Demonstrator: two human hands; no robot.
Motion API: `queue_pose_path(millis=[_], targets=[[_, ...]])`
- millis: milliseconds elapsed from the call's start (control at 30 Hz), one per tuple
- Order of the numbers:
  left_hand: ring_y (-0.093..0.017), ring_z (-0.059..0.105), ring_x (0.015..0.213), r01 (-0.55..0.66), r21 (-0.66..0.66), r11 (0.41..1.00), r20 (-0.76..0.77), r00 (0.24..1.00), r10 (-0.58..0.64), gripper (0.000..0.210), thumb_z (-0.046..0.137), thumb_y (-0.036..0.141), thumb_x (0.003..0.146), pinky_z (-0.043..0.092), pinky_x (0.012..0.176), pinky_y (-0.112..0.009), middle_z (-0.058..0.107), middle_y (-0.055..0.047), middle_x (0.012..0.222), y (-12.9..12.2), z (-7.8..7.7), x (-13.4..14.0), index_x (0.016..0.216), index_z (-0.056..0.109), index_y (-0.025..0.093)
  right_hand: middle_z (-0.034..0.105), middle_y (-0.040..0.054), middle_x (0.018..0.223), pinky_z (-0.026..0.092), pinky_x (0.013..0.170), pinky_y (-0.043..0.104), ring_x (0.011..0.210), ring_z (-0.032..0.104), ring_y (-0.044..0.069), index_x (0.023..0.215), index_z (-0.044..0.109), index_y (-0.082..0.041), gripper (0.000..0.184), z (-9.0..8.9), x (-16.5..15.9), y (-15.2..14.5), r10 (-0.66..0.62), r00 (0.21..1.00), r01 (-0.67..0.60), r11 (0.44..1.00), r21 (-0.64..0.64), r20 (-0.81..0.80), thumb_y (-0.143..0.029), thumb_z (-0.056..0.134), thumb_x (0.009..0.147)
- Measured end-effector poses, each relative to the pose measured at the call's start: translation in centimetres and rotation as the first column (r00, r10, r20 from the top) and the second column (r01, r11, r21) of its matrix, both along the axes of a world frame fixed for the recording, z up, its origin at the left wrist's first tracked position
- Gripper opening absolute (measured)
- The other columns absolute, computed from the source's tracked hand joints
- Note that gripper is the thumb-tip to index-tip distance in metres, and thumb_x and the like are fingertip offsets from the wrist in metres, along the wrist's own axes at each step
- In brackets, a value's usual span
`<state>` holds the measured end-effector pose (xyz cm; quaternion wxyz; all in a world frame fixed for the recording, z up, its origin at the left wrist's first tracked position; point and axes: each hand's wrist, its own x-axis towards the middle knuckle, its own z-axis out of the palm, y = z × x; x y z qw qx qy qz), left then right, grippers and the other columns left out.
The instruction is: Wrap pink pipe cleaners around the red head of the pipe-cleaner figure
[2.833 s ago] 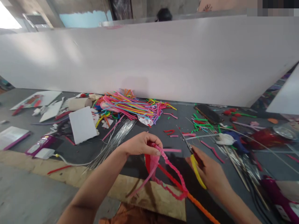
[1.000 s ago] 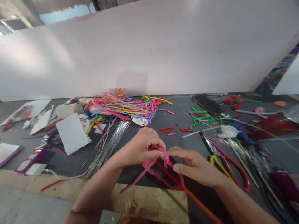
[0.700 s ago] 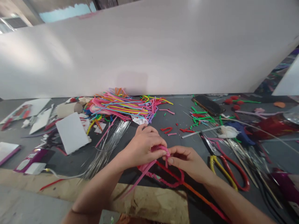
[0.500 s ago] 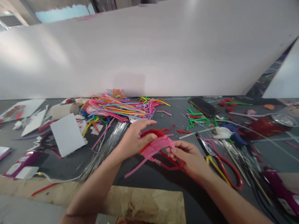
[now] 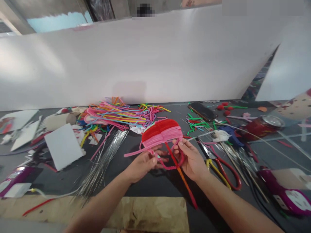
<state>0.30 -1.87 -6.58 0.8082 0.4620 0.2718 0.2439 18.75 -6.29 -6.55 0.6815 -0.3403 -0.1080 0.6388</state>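
A pipe-cleaner piece with red and pink rows is held up over the dark table, its flat face toward me. From its lower edge hangs a loop of twisted pink pipe cleaner, and a red-orange strand slants down to the right. My right hand pinches the piece at its lower right corner between thumb and fingers. At the lower left edge, my left hand has its fingers curled behind the twisted loop, thumb against it. A loose pink end sticks out to the left above that hand.
A heap of colored pipe cleaners and a bundle of thin wires lie behind and left. Right of my hands are scissors, green clippings, a phone and a red can. A white panel stands behind.
The piece has turned so its red and pink face shows, and it sits higher. My left hand has moved from its top left to below it. The red-orange strand now shows below.
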Motion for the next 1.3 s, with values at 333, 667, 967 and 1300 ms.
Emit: queue_pose_path(millis=[333,667,967,1300], targets=[[-0.018,0.067,0.066,-0.201,-0.108,0.974,-0.125,0.974,0.188,0.033,0.061,0.038,0.081,0.052,0.056,-0.027,0.069,-0.010,0.085,0.3,0.6,-1.0,0.103,0.057,0.013,0.059,-0.0014,0.067,0.045,0.060,0.019,0.062,0.052,0.008,0.074,0.067,-0.017,0.022,-1.5,0.3,-0.2,0.161,0.938,-0.154,0.987,-0.045,0.307,-0.038,0.074,0.070],[-0.023,0.064,0.092,-0.151,-0.187,0.971,0.110,0.979,0.173,0.031,0.071,0.031,0.073,0.052,0.077,-0.034,0.066,-0.012,0.105,-0.9,-0.2,-0.4,0.098,0.065,0.015,0.059,-0.0019,0.066,0.043,0.060,0.019,0.061,0.051,0.008,0.073,0.067,-0.019,0.020,-1.9,-1.0,-0.5,0.137,0.974,-0.127,0.990,-0.066,0.182,-0.036,0.076,0.068],[-0.023,0.069,0.077,-0.067,-0.437,0.897,0.091,0.989,0.118,0.022,0.051,0.017,0.086,0.056,0.065,-0.036,0.069,-0.012,0.097,-0.6,-0.4,-0.8,0.106,0.059,0.013,0.064,-0.0006,0.071,0.043,0.062,0.021,0.065,0.054,0.009,0.077,0.070,-0.019,0.016,-1.7,-0.3,-0.6,0.336,0.932,-0.339,0.941,-0.006,0.133,-0.034,0.072,0.074],[-0.024,0.069,0.087,-0.107,-0.497,0.861,0.070,0.984,0.162,0.016,0.046,0.015,0.088,0.057,0.066,-0.031,0.070,-0.013,0.095,-0.6,-0.6,-0.6,0.098,0.058,0.013,0.068,0.0014,0.073,0.044,0.067,0.023,0.066,0.056,0.010,0.079,0.073,-0.019,0.017,-2.2,-0.3,-0.6,0.298,0.920,-0.313,0.949,0.021,0.253,-0.030,0.077,0.068]])
